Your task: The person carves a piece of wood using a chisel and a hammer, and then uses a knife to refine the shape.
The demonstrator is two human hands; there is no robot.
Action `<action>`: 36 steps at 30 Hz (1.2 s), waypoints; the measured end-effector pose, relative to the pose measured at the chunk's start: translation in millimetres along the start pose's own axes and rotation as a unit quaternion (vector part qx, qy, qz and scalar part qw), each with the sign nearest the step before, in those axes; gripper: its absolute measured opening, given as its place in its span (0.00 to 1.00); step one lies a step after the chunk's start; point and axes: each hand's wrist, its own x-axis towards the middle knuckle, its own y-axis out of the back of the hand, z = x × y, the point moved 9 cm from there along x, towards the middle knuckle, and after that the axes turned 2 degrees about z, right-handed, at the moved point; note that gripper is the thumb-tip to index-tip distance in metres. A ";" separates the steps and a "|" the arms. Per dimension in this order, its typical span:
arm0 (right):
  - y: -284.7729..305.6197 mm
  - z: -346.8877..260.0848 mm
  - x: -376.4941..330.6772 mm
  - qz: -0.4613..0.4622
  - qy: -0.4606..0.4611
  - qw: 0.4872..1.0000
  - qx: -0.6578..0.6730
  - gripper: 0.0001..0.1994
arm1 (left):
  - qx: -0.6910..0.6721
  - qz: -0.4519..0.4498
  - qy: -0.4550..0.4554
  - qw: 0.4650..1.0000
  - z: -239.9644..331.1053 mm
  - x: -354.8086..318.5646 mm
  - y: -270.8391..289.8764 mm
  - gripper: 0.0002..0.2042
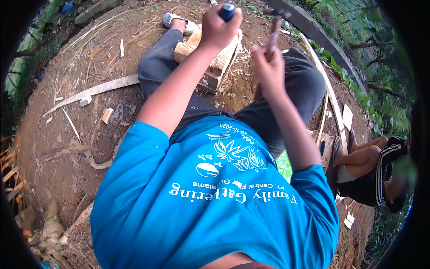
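Note:
My left hand (216, 30) is wrapped round the blue handle of a chisel (227, 12), whose rounded end sticks up above my fist. The chisel's blade is hidden behind the hand. Below it lies a pale, partly carved wood block (221, 62) on a darker wooden base (209, 83), between my spread legs. My right hand (271, 71) grips a hammer (273, 36) by its handle. The hammer head is raised to the right of the chisel, apart from it and somewhat blurred.
Wood shavings and small offcuts (107, 115) litter the brown dirt. A long curved wood strip (103, 87) lies to the left, and long slats (323, 74) on the right. Another person (365, 163) sits at the far right. A grey concrete edge (329, 42) runs along the upper right.

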 end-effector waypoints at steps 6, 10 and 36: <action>-68.2 91.1 -25.8 -0.054 -0.010 0.990 -0.130 0.30 | -0.197 0.010 0.048 0.979 5.3 -39.3 34.5 0.15; -68.1 98.2 -28.1 -0.050 -0.030 0.989 -0.137 0.31 | -0.217 0.039 0.075 0.972 8.3 -32.1 33.4 0.15; -63.4 103.4 -25.3 -0.066 -0.028 0.986 -0.149 0.22 | -0.260 0.153 0.350 0.887 -87.7 13.9 63.6 0.15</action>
